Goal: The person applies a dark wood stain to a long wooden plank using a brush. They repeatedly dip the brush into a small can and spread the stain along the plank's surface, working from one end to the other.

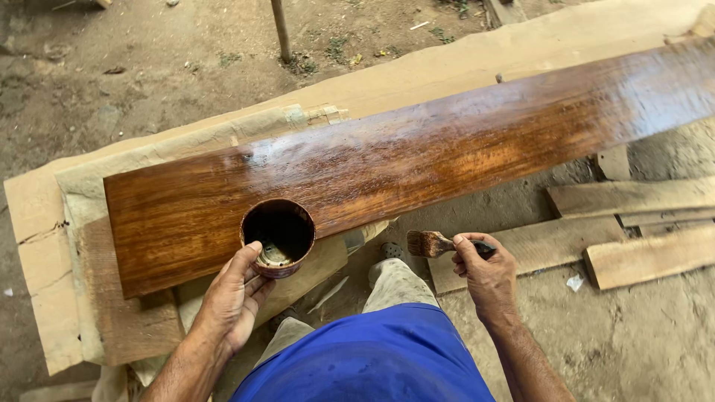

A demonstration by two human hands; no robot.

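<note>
Your left hand (234, 301) has its grip clenched on the round stained tin (278, 238); your right hand (488, 275) is grasping the small dark-bristled brush (430, 243). The long glossy brown wooden plank (402, 156) looks fully coated on its visible face.

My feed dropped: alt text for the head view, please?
The left hand holds a small dark tin over a glossy brown plank; the right hand grips a paintbrush beside it. Bare boards lie on dirt.
</note>
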